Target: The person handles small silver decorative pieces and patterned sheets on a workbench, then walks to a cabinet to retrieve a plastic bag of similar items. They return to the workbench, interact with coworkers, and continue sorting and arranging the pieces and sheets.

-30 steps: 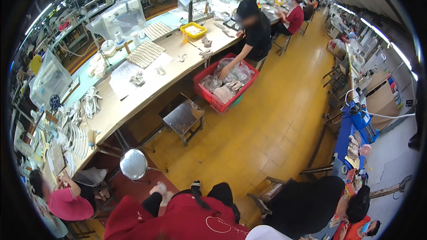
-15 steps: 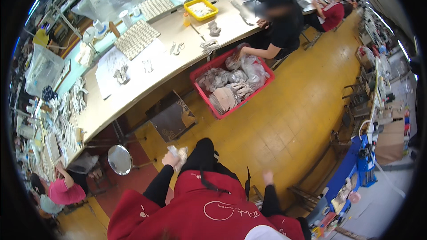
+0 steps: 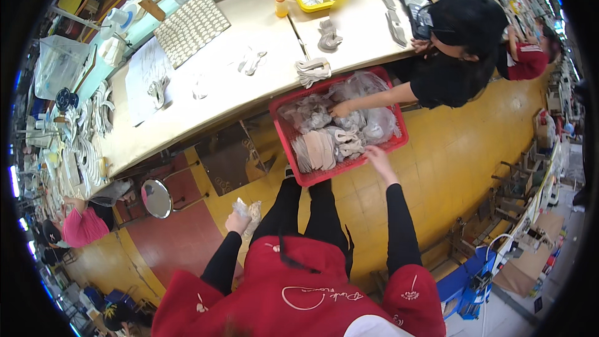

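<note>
- Fingers of the left hand [image 3: 236, 222] are being curled around a clear bag [image 3: 241, 207] with pale contents, which is being held left of the red basket [image 3: 284, 139], apart from it.
- Fingers of the right hand [image 3: 379, 161] are being held at the basket's front rim, close to pale strips [image 3: 347, 142]; whether they are being spread or pinched on a strip cannot be told.
- Flat pale pieces [image 3: 317, 150] are being held in a row at the basket's front left, with plastic bundles [image 3: 380, 123] being piled behind and to the right.
- A co-worker's hand [image 3: 341, 110] is being placed among the bundles.
- Light weight and soft, slippery plastic are being judged for the clear bag; a full-palm hold on its gathered film is being favoured.
- Bendable, easily slipping layers are being expected of the flat pieces; a hold across the whole row's thickness is being advised.
</note>
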The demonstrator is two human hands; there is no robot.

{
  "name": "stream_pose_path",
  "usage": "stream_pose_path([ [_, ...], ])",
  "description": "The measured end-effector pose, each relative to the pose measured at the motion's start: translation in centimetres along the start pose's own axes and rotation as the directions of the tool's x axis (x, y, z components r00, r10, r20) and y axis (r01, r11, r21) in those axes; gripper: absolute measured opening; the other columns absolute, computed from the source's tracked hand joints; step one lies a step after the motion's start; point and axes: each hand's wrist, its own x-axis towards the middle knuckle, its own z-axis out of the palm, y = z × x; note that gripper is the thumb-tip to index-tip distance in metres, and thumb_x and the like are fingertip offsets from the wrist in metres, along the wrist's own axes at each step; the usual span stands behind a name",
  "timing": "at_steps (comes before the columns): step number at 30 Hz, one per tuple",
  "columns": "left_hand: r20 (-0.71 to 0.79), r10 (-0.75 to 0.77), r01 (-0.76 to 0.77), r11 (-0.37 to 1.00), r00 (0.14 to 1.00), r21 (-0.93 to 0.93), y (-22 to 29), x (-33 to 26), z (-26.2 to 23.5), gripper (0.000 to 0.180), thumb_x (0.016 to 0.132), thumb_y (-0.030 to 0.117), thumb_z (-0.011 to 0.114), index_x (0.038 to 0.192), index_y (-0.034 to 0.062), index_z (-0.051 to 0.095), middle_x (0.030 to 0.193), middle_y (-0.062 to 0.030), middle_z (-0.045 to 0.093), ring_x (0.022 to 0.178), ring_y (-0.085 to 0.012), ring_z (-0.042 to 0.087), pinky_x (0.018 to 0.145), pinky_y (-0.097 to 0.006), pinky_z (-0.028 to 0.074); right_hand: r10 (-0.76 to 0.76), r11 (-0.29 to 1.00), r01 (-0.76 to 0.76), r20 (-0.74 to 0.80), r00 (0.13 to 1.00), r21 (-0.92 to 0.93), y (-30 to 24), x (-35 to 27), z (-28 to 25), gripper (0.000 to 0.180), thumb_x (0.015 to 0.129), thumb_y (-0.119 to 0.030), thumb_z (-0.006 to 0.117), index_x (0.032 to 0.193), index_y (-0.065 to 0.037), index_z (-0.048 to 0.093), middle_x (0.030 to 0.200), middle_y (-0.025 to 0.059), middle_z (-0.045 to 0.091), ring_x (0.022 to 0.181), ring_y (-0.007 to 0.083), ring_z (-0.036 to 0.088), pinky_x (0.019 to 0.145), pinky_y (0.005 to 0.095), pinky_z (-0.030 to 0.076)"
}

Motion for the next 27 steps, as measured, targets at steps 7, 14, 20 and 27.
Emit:
stream_pose_path([
  [7,-0.106,-0.127,0.066,0.889,0.986,-0.452,4.3,-7.4,4.8,0.049,0.069,0.027,0.073,0.108,0.0005,0.062,0.092,-0.0224,0.069,0.089,-0.0382,0.067,0.081,-0.044,0.052,0.344,0.922,-0.311,0.123,0.931,-0.232,9.9,12.5,8.5,0.033,0.086,-0.025,0.061,0.106,0.000,0.069,0.090,0.0118,0.071,0.081,0.0164,0.065,0.071,0.0320,0.051],
  [14,-0.125,-0.328,0.169,0.734,0.936,-0.658,8.2,-15.2,11.2,0.047,0.064,0.023,0.077,0.102,-0.0017,0.065,0.093,-0.0204,0.070,0.090,-0.0355,0.068,0.082,-0.042,0.051,0.512,0.575,-0.443,0.119,0.850,0.688,12.2,16.9,12.0,0.043,0.093,-0.016,0.049,0.135,-0.009,0.040,0.109,0.0077,0.057,0.093,0.0235,0.059,0.080,0.0388,0.050],
  [20,-0.134,-0.343,0.149,0.683,0.930,-0.715,9.8,-17.1,12.9,0.049,0.064,0.025,0.078,0.104,-0.0006,0.065,0.095,-0.0209,0.070,0.092,-0.0357,0.067,0.083,-0.042,0.051,0.400,0.551,-0.460,0.264,0.878,0.696,9.1,15.3,7.9,0.046,0.088,-0.019,0.055,0.131,-0.010,0.045,0.111,0.0092,0.058,0.098,0.0238,0.058,0.085,0.0374,0.049],
  [27,-0.119,-0.281,0.127,0.720,0.952,-0.683,11.9,-16.5,13.5,0.047,0.064,0.025,0.077,0.102,0.0002,0.065,0.092,-0.0211,0.069,0.092,-0.0366,0.067,0.082,-0.043,0.051,0.178,0.786,-0.355,0.364,0.914,0.507,4.6,12.7,-2.0,0.049,0.081,-0.023,0.062,0.127,-0.011,0.051,0.113,0.0111,0.059,0.104,0.0242,0.057,0.090,0.0357,0.048],
])
